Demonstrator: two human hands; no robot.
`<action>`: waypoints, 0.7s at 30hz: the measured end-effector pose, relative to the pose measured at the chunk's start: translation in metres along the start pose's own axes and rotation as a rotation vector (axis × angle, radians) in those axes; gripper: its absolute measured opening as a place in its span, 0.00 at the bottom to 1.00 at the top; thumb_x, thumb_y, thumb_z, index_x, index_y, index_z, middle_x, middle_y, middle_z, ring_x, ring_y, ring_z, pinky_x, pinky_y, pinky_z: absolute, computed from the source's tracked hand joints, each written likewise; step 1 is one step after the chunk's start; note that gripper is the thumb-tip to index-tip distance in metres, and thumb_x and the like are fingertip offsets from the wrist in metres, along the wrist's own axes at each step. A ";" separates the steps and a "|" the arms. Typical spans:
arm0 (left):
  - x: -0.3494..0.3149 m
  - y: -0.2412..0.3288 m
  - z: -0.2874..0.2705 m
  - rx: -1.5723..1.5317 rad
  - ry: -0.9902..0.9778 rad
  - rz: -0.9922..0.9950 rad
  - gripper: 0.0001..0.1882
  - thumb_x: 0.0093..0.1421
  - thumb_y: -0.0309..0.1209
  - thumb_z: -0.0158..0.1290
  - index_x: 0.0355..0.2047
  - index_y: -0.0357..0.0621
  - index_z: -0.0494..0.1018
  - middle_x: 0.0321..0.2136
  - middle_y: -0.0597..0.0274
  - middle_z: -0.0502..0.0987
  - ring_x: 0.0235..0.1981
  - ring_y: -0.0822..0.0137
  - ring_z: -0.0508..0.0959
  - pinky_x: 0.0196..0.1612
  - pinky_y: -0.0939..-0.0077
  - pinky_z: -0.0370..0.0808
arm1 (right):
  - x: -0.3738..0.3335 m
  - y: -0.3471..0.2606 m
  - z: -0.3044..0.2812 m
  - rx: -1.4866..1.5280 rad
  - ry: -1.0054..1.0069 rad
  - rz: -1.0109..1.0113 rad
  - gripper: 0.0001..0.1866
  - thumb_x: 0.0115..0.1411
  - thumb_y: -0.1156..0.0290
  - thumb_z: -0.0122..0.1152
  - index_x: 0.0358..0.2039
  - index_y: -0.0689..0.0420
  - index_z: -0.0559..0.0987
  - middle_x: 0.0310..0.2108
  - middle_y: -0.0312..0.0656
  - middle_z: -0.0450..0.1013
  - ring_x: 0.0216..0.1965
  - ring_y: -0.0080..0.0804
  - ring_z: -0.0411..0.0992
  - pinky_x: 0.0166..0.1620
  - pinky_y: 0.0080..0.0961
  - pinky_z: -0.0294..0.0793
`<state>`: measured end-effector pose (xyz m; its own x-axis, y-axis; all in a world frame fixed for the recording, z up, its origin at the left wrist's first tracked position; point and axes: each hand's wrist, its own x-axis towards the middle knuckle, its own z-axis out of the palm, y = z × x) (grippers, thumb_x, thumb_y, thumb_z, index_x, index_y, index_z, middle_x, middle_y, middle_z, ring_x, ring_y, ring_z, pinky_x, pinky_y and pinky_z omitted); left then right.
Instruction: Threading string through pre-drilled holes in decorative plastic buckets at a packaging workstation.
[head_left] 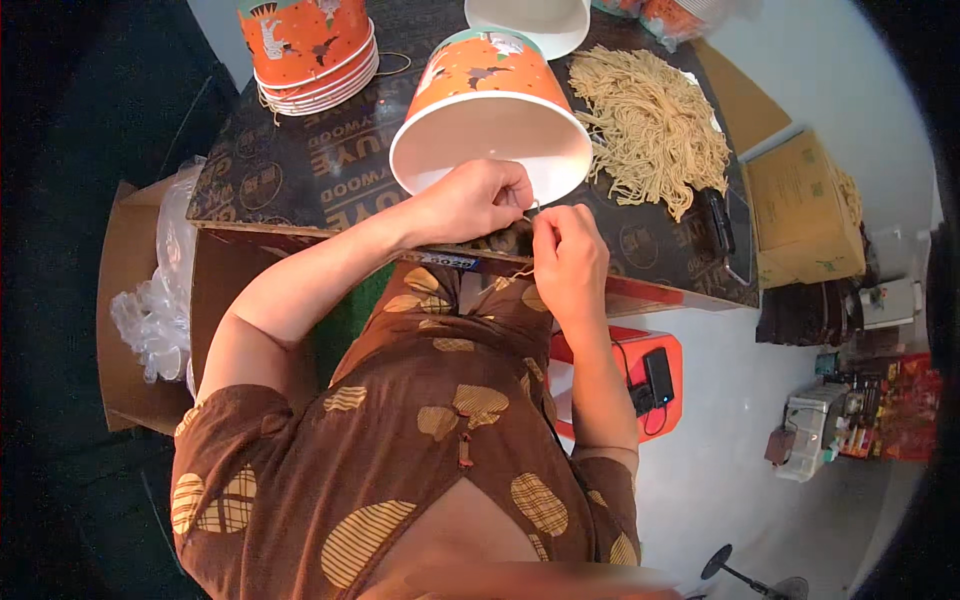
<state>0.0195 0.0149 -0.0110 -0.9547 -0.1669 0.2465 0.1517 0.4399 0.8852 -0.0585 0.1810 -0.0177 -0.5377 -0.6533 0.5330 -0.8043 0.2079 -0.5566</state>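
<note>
An orange patterned paper bucket (482,78) lies tipped on the table, its white mouth facing me. My left hand (478,203) is closed in a pinch at the lower rim. Close beside it on the right, my right hand (570,252) is also closed, thumb against finger. A thin beige cord (522,271) runs between the two hands, and a short tail hangs from the right fingers. Whether the cord passes through the rim is hidden by my fingers. To the right spreads a heap of beige cords (655,125).
A stack of orange buckets (312,55) stands at the far left, and another white-mouthed bucket (530,22) is at the back. Dark tool with a metal rod (722,235) lies by the table's right edge. Cardboard boxes flank the table (270,190); a red stool (665,375) sits below.
</note>
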 end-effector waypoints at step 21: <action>-0.001 0.011 -0.003 -0.216 -0.018 -0.214 0.05 0.60 0.23 0.51 0.27 0.35 0.72 0.18 0.67 0.71 0.17 0.78 0.72 0.17 0.82 0.69 | -0.014 -0.026 -0.025 0.071 -0.058 0.174 0.06 0.58 0.76 0.59 0.36 0.61 0.73 0.26 0.51 0.75 0.27 0.49 0.77 0.29 0.39 0.74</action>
<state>0.0228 0.0175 -0.0001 -0.9750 -0.2186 0.0402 -0.0041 0.1985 0.9801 -0.0365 0.2029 0.0059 -0.6498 -0.6532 0.3887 -0.6799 0.2709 -0.6814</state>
